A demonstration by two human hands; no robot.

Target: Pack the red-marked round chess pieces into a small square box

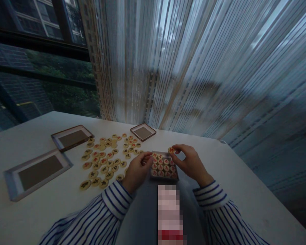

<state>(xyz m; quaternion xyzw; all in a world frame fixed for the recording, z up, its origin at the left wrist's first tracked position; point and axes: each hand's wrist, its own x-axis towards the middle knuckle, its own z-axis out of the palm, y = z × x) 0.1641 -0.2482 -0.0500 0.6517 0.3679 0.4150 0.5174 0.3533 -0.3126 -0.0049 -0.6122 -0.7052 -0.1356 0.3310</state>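
A small square box in front of me holds rows of round Chinese chess pieces with red characters, and one near its far side has a dark mark. My right hand pinches a Chinese chess piece with a red character, above the box's far right corner. On the other side, my left hand has its fingers curled, thumb and forefinger on the box's left edge. Many loose Chinese chess pieces, some red and some black, lie scattered left of the box. My left hand hides part of them.
Two shallow trays or lids, one at far left and one behind it, lie on the white table. A smaller one lies by the table's back edge. Behind stand a striped string curtain and a window frame.
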